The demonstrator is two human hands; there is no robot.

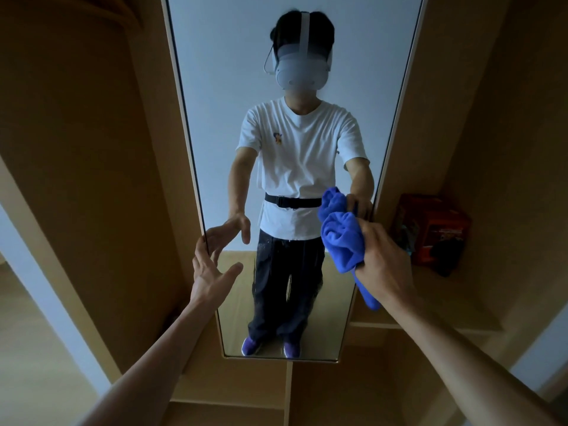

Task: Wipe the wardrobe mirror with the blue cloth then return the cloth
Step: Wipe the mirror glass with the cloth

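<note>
Left hand (212, 272): fingers spread and straight, nothing held, fingertips at the left edge of the tall frameless wardrobe mirror (215, 72). Whether the edge is actually touched cannot be told.

Right hand (387, 259): fingers clamped round the bunched blue microfibre cloth (341, 238). The wad is pressed to the glass near the right edge, at lower-mid height, where it meets its own reflection. One tail hangs loose below the fist.

Step judged: wiping, with most of the glass presumably still to be covered. Faint streaks are seen on the lower glass.

Next move: cloth to be swept across under steady pressure, loose tail kept tucked, upper glass reached afterwards.

Further right, a red cardboard box (430, 229) is seen on the pale wooden shelf (436, 302). The return spot for the cloth cannot be identified.
</note>
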